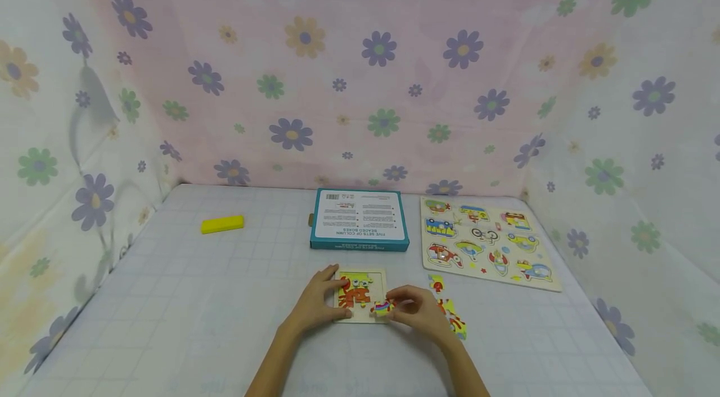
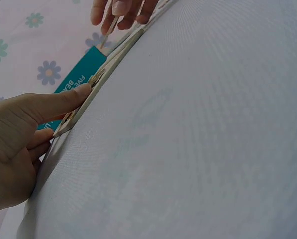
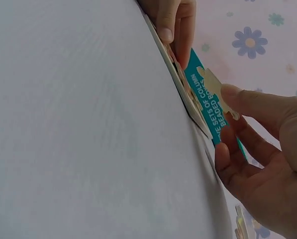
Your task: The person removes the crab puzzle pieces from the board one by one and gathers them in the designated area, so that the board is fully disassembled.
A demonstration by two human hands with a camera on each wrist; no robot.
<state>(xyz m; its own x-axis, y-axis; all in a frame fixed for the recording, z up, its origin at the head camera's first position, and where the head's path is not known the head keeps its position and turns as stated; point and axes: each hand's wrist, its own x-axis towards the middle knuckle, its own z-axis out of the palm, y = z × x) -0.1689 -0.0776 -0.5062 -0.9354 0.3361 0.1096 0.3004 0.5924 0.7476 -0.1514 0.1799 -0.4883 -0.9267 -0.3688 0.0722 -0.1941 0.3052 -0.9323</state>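
A small square wooden jigsaw board (image 1: 362, 321) lies in front, with red and green picture pieces set inside its pale frame. My left hand (image 1: 312, 304) holds the board's left side; in the left wrist view the thumb (image 2: 71, 99) presses on its near edge and the fingers are at the end. Between thumb and fingers, my right hand (image 1: 419, 311) pinches a rainbow-striped puzzle piece (image 1: 384, 308) over the board's lower right corner. The right wrist view shows this puzzle piece (image 3: 213, 84) tilted, raised above the board. Several loose puzzle pieces (image 1: 436, 283) lie right of the board, partly behind the right hand.
Behind the board lies a teal-edged box (image 1: 360, 216) with printed text. A larger vehicle puzzle board (image 1: 484, 241) is at the back right. A yellow block (image 1: 222, 224) sits at the back left. Flowered cloth (image 1: 360, 72) encloses the white-covered table (image 1: 197, 316).
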